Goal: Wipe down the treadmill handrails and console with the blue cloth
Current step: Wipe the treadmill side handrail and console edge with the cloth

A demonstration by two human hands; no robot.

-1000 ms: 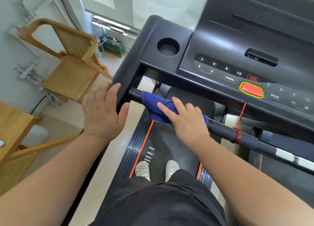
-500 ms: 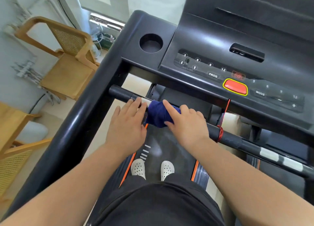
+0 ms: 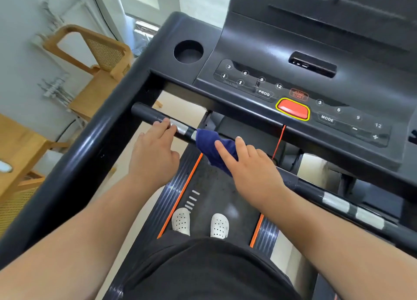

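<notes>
A black front handrail bar [image 3: 144,112] crosses below the treadmill console [image 3: 282,58]. My right hand [image 3: 252,171] presses the blue cloth [image 3: 209,146] around the middle of this bar. My left hand [image 3: 155,155] rests on the same bar just left of the cloth, fingers curled over it beside a silver sensor patch [image 3: 181,128]. The thick black left side rail [image 3: 74,173] runs diagonally past my left arm. The bar under my right hand is hidden.
A red stop button [image 3: 292,109] with a red safety cord [image 3: 278,141] sits right of the cloth. A cup holder [image 3: 188,51] is at the console's left. Wooden chairs [image 3: 99,72] stand at left. My feet in white shoes [image 3: 180,220] stand on the belt.
My left hand moved from the side rail's corner onto the front bar. My right hand slid the cloth a little to the right, uncovering the silver sensor patch.
</notes>
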